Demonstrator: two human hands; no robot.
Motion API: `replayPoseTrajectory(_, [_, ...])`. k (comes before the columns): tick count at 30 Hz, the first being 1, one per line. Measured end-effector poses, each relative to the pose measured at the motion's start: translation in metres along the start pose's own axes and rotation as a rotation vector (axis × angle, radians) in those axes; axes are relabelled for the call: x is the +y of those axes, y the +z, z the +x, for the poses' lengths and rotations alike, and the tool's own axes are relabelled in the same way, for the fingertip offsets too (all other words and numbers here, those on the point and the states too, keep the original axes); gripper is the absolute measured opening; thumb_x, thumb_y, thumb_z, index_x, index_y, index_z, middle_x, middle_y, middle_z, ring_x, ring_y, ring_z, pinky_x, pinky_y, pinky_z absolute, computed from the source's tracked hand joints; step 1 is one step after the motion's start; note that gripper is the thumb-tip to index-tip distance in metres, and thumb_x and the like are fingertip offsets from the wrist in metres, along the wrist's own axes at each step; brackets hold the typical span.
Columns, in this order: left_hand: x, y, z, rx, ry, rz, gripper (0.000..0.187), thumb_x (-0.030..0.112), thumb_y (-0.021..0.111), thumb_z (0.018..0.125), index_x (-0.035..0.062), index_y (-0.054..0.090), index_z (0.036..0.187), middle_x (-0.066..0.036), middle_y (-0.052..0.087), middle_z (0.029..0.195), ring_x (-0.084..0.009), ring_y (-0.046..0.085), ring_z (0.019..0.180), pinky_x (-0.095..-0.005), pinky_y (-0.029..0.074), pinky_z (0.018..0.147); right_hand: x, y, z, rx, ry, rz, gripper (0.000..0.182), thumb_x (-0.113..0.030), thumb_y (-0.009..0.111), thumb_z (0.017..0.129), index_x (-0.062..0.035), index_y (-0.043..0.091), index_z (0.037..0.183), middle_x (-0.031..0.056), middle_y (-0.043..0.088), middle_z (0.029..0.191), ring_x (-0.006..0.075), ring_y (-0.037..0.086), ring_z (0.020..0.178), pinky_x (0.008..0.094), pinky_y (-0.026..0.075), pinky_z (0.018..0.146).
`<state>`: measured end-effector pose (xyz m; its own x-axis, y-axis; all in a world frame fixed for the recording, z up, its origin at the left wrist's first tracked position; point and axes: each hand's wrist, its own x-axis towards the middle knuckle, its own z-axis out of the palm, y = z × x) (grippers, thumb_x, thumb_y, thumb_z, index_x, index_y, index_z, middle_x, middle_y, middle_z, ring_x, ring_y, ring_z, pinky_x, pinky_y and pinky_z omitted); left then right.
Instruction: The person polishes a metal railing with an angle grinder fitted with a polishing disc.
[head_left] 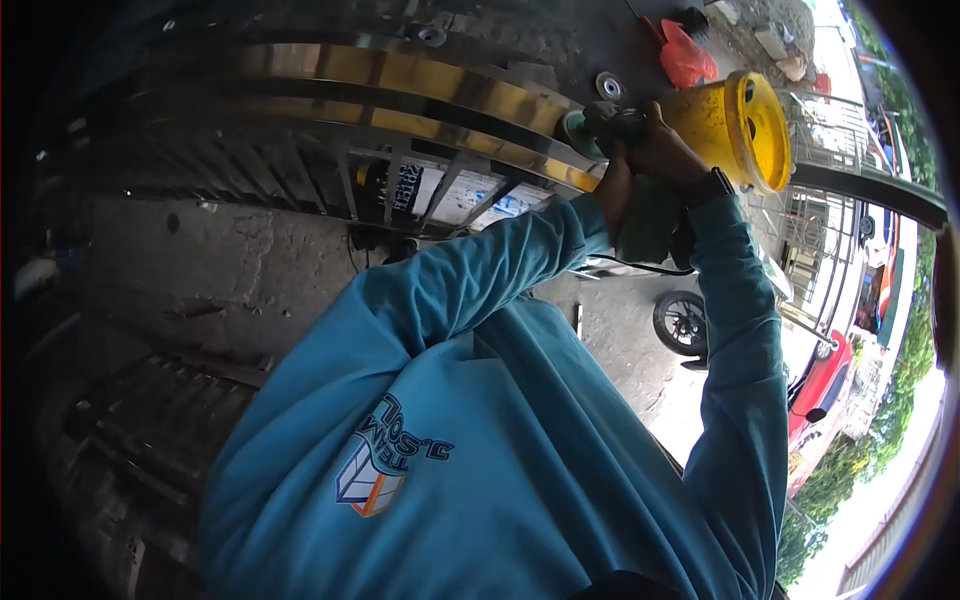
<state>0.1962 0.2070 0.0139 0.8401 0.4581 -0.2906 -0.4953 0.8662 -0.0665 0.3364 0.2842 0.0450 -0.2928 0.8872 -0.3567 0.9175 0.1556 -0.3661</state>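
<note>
An angle grinder (645, 222) with a green body is between my two hands, its dark gear head (614, 125) and round disc (577, 132) pointing away from me. My left hand (616, 195) is closed round the grinder near its body. Farther forward, my right hand (665, 150), with a dark band at the wrist, grips it by the head. The disc overlaps the end of a shiny metal rail (440, 125) belonging to a long barred frame (340, 185). A black cord (645, 267) trails from the tool's rear.
A yellow bucket (715, 125) lies just beyond my right hand. Behind it are a red plastic bag (687, 55) and a loose round disc (609, 86). A motorcycle wheel (682, 322) is to the right, with a red car (822, 385) outside. Dark metalwork (150, 430) sits at left.
</note>
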Motion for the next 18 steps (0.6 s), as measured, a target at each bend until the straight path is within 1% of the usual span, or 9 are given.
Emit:
replayPoseTrajectory(2, [0.036,0.002,-0.038,-0.068,0.004,-0.037,0.103,0.088,0.017,0.084,-0.0021,0.062,0.108,-0.019,0.067,0.088,-0.0344,0.067,0.075,-0.0471,0.057,0.071,-0.035,-0.001,0.027,-0.05,-0.097,-0.007,0.087,-0.039,0.081,0.074,0.0084,0.031,0.127,0.0314,0.065,0.109,0.0458,0.064,0.106,0.0458,0.053,0.088])
replayPoseTrajectory(4, [0.07,0.003,-0.066,-0.117,-0.033,-0.073,0.104,0.087,0.015,0.085,-0.0032,0.062,0.108,-0.02,0.067,0.087,-0.0345,0.067,0.075,-0.047,0.057,0.07,-0.097,-0.013,0.046,0.069,-0.149,0.008,0.086,-0.04,0.08,0.074,0.0086,0.031,0.125,0.033,0.065,0.109,0.0467,0.064,0.107,0.0468,0.053,0.09])
replayPoseTrajectory(6, [0.098,0.001,-0.087,-0.109,0.05,-0.042,0.104,0.087,0.014,0.085,-0.003,0.062,0.108,-0.02,0.067,0.086,-0.0348,0.067,0.076,-0.047,0.057,0.071,-0.083,0.008,0.106,-0.002,-0.24,-0.049,0.086,-0.041,0.08,0.073,0.0086,0.032,0.125,0.0342,0.064,0.11,0.0469,0.064,0.108,0.0469,0.052,0.091])
replayPoseTrajectory(8, [0.124,-0.006,-0.108,-0.101,0.131,-0.006,0.104,0.086,0.013,0.085,-0.0029,0.062,0.109,-0.02,0.067,0.085,-0.0352,0.067,0.076,-0.047,0.057,0.071,-0.114,0.007,0.132,-0.066,-0.33,-0.106,0.086,-0.041,0.079,0.073,0.0085,0.032,0.124,0.0354,0.064,0.11,0.0471,0.064,0.108,0.0469,0.052,0.091])
replayPoseTrajectory(10, [0.15,-0.015,-0.129,-0.165,0.167,-0.012,0.104,0.086,0.011,0.085,-0.0013,0.062,0.11,-0.021,0.067,0.087,-0.0359,0.067,0.077,-0.0475,0.057,0.072,-0.209,-0.016,0.122,-0.056,-0.119,-0.032,0.087,-0.041,0.079,0.071,0.0094,0.033,0.125,0.0367,0.063,0.111,0.0467,0.064,0.107,0.0469,0.052,0.092])
replayPoseTrajectory(13, [0.187,-0.027,-0.162,-0.283,0.166,0.058,0.102,0.085,0.01,0.086,0.0,0.062,0.111,-0.023,0.067,0.09,-0.0371,0.067,0.079,-0.0488,0.057,0.074,-0.241,-0.006,0.161,-0.041,-0.238,-0.028,0.088,-0.043,0.078,0.072,0.0099,0.032,0.126,0.0376,0.063,0.111,0.0472,0.064,0.108,0.0471,0.052,0.092])
replayPoseTrajectory(16, [0.213,-0.031,-0.192,-0.237,0.213,0.072,0.103,0.085,0.01,0.085,0.0001,0.062,0.111,-0.025,0.067,0.093,-0.0378,0.067,0.08,-0.0496,0.056,0.074,-0.271,0.001,0.19,-0.068,-0.247,-0.066,0.09,-0.046,0.076,0.073,0.0111,0.031,0.127,0.0378,0.062,0.111,0.0471,0.064,0.107,0.0465,0.052,0.092])
replayPoseTrajectory(17, [0.22,-0.035,-0.2,-0.32,0.202,0.088,0.103,0.085,0.011,0.085,-0.0004,0.062,0.111,-0.027,0.067,0.094,-0.0385,0.067,0.081,-0.051,0.056,0.075,-0.279,0.005,0.196,-0.065,-0.245,-0.063,0.09,-0.046,0.076,0.073,0.0111,0.031,0.127,0.0378,0.062,0.111,0.0471,0.064,0.107,0.0465,0.052,0.092])
replayPoseTrajectory(18, [0.224,-0.037,-0.202,-0.32,0.201,0.092,0.103,0.085,0.011,0.085,-0.0004,0.062,0.111,-0.027,0.067,0.094,-0.0385,0.067,0.081,-0.051,0.056,0.075,-0.286,0.009,0.202,-0.048,-0.257,-0.073,0.091,-0.047,0.075,0.074,0.0117,0.031,0.127,0.0377,0.063,0.11,0.0469,0.064,0.107,0.0465,0.052,0.091])
